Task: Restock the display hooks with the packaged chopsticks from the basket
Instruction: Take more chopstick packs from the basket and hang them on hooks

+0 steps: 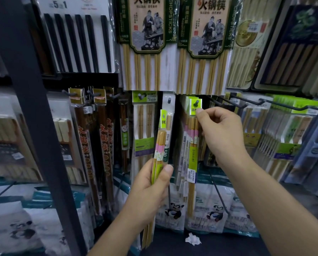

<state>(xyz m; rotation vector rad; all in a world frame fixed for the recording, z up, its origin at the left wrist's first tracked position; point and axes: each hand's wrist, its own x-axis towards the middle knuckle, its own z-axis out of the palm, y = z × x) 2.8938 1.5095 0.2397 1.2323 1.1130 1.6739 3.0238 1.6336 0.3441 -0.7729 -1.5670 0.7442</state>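
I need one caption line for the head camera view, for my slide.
Right hand pinches a hanging chopstick pack by its green header at the hook; left hand grips spare packs.

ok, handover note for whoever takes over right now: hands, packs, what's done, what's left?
Left hand: grips a pink-banded chopstick pack, upright, not yet hung.
Right hand: pinches the green header of the front pack hanging on the hook.
Done: that hook already carries several packs.
Left: hang the held pack. The basket is out of view, so remaining stock is unknown.
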